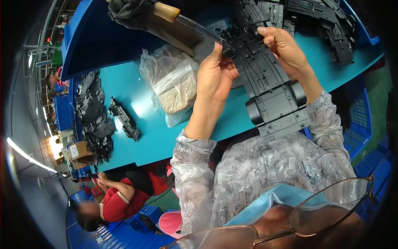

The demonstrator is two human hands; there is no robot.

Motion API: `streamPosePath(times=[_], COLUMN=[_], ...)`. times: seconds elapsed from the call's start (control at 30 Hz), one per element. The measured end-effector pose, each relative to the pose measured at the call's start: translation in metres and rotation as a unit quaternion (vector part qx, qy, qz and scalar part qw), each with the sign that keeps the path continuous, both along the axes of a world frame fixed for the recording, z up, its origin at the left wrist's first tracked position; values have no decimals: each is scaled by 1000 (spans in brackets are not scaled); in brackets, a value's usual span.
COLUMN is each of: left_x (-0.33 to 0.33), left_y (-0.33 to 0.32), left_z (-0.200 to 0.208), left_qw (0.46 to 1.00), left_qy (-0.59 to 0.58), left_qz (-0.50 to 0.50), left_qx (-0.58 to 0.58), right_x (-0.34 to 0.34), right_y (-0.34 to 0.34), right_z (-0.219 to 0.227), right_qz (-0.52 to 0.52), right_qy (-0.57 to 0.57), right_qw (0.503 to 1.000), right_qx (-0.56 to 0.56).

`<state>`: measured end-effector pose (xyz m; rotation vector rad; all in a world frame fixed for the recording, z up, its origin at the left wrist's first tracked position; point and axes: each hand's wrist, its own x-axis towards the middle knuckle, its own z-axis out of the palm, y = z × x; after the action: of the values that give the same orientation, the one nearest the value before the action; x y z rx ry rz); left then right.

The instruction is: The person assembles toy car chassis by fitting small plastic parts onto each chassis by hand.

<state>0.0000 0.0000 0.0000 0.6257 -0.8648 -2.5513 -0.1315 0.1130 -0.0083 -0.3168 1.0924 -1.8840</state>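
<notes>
A long black plastic chassis-like part [265, 79] is held up before me, its wide end with two rounded arches towards my body. My left hand [215, 79] grips its left edge, thumb on top. On the opposite edge, my right hand [286, 50] is closed with its thumb extended along the part. Just above my left hand, a metal-shafted tool with a pale wooden handle [166, 11] points down towards the part. Whether its tip touches is hard to tell. Dark cloth [132, 14] wraps around behind the handle.
A clear plastic bag of beige pieces [176, 91] lies on the turquoise table [145, 145]. Black parts pile up at the far right [319, 18] and the left [93, 116]. A blue bin [89, 45] stands far left. A person in red [124, 199] sits at the left.
</notes>
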Motion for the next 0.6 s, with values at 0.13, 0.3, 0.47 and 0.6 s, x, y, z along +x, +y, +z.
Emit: streamPosePath(times=[0.13, 0.3, 0.47, 0.6], left_x=[0, 1, 0, 0], left_y=[1, -2, 0, 0], left_z=[3, 0, 3, 5], left_qw=[1000, 1000, 1000, 1000], left_qy=[-4, -1, -11, -9], left_qz=[9, 5, 11, 7], left_qx=[-2, 18, 12, 6], right_x=[2, 3, 2, 4], right_y=[-1, -2, -1, -1], right_z=[2, 3, 2, 5], right_qz=[-9, -13, -18, -25], right_qy=[5, -9, 2, -4], right_qw=[1000, 1000, 1000, 1000], right_qx=[4, 0, -5, -1])
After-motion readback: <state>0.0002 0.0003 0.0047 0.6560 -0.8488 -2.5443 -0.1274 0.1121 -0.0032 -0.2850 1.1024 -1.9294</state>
